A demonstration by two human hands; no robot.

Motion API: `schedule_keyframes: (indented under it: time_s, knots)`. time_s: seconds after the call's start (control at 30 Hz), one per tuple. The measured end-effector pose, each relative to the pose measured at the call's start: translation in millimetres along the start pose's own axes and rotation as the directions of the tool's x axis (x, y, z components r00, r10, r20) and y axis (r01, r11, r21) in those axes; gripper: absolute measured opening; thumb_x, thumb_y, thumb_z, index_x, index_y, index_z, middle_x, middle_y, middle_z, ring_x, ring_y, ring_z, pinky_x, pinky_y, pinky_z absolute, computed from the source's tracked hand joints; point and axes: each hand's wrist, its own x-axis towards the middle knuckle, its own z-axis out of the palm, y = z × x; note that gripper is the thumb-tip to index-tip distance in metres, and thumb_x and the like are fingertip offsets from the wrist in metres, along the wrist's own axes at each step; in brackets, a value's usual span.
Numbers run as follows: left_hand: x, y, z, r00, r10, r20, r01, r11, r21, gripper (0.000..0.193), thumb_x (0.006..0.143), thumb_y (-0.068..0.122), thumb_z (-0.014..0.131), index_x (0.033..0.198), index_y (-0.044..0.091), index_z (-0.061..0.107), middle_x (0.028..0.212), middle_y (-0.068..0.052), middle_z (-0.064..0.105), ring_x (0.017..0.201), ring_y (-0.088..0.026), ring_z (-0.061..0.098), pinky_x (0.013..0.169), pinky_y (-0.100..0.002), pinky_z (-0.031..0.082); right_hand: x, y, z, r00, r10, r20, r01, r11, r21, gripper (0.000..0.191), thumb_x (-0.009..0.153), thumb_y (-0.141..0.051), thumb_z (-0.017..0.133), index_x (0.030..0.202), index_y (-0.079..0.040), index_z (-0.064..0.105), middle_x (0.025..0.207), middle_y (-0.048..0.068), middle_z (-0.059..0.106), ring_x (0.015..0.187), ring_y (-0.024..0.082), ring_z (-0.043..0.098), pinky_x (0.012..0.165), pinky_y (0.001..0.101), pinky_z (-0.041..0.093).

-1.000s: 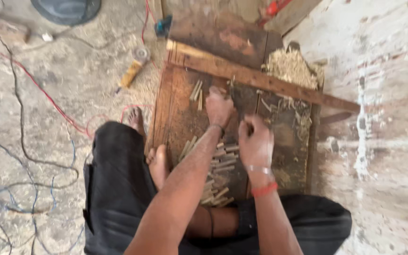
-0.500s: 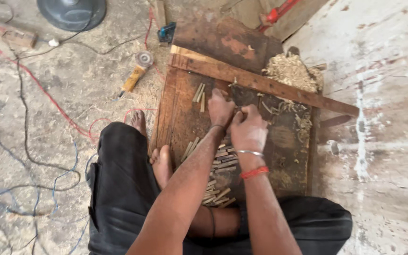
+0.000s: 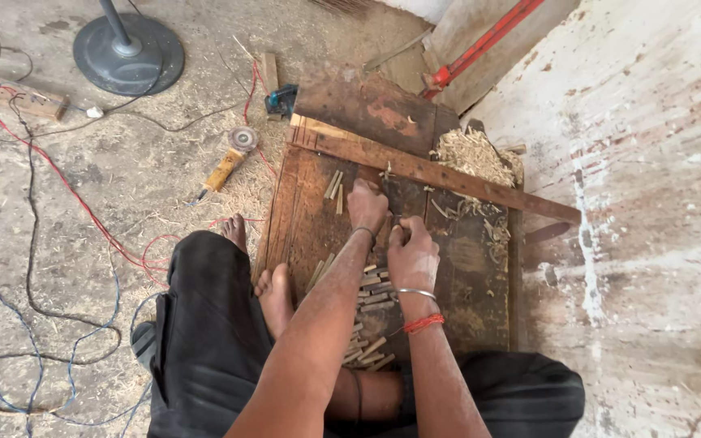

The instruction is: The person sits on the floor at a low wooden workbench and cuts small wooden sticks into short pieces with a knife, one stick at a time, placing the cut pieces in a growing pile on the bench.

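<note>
Small wooden pegs are being worked on a dark wooden board (image 3: 464,268) laid on the floor, and the step in hand appears to be the shaping or trimming of one piece held between both hands. The left hand (image 3: 367,207) is closed, knuckles up, pressed down on the board; something thin seems to be gripped under it, but what it is cannot be told. The right hand (image 3: 412,255) lies just beside it, touching or nearly so, its fingers curled in and the thumb raised; whether a tool or a peg is pinched there is hidden by the fingers.

A pile of cut pegs (image 3: 371,312) lies directly below the wrists, between the forearms and the bare foot (image 3: 273,296). A few loose sticks (image 3: 334,188) rest just left of the left hand. Beyond both hands a long batten (image 3: 448,174) crosses the board at a slant, and past it, up and to the right, a heap of shavings (image 3: 472,154) is gathered. Well off to the left of the hands an angle grinder (image 3: 227,162) with a yellow handle lies among red and blue cables (image 3: 83,211), with a fan base (image 3: 127,53) farther out.

By judgement, the next move calls for a steady hold with the left hand while the right is kept controlled and close, since the piece is small and the fingers are crowded together.
</note>
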Motion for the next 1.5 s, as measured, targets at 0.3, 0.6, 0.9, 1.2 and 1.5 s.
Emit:
schedule_keyframes:
  time_s: [0.3, 0.6, 0.9, 1.2, 1.5]
  knots:
    - [-5, 9, -6, 0.979, -0.066, 0.191, 0.122, 0.946, -0.299, 0.024, 0.085, -0.005, 0.061, 0.108, -0.004, 0.056, 0.089, -0.023, 0.075, 0.076, -0.030, 0.078, 0.063, -0.039, 0.064, 19, 13, 5, 0.925, 0.335, 0.181, -0.367, 0.658, 0.657, 0.018, 0.097, -0.018, 0.065, 0.110, -0.007, 0.071, 0.081, 0.019, 0.067, 0.049, 0.029, 0.059, 0.043, 0.0421, 0.046]
    - [-3, 8, -1, 0.964, -0.109, 0.243, 0.194, 0.914, -0.356, 0.033, 0.089, 0.000, 0.069, 0.119, -0.007, 0.057, 0.090, -0.018, 0.076, 0.072, -0.022, 0.078, 0.058, -0.032, 0.062, -32, 79, -43, 0.973, 0.149, 0.174, -0.220, 0.821, 0.527, 0.034, 0.102, -0.022, 0.061, 0.128, -0.001, 0.064, 0.089, 0.016, 0.075, 0.049, 0.013, 0.056, 0.040, 0.0310, 0.047]
    - [-8, 7, -11, 0.970, -0.068, 0.234, 0.128, 0.960, -0.249, 0.023, 0.092, 0.006, 0.065, 0.115, 0.005, 0.071, 0.091, -0.012, 0.077, 0.065, -0.017, 0.078, 0.053, -0.030, 0.061, -39, 87, -50, 0.972, 0.157, 0.174, -0.218, 0.879, 0.424, 0.037, 0.102, -0.023, 0.058, 0.130, 0.000, 0.061, 0.087, 0.011, 0.073, 0.047, 0.013, 0.056, 0.041, 0.0330, 0.049]
    - [23, -3, -110, 0.803, 0.562, -0.198, -0.406, 0.760, 0.508, 0.013, 0.088, 0.011, 0.070, 0.099, 0.008, 0.074, 0.112, -0.020, 0.072, 0.085, -0.030, 0.071, 0.070, -0.041, 0.061, -37, 82, -50, 0.968, 0.158, 0.195, -0.240, 0.808, 0.538, 0.034, 0.102, -0.020, 0.059, 0.129, 0.001, 0.059, 0.088, 0.012, 0.073, 0.046, 0.012, 0.053, 0.038, 0.0323, 0.045]
    - [0, -8, -123, 0.770, 0.638, -0.021, -0.575, 0.708, 0.411, 0.012, 0.091, 0.007, 0.066, 0.098, 0.005, 0.076, 0.111, -0.021, 0.073, 0.089, -0.034, 0.073, 0.076, -0.044, 0.062, -37, 86, -47, 0.977, 0.101, 0.189, -0.188, 0.828, 0.529, 0.034, 0.103, -0.022, 0.059, 0.129, 0.000, 0.059, 0.091, 0.010, 0.074, 0.046, 0.011, 0.056, 0.039, 0.0308, 0.049]
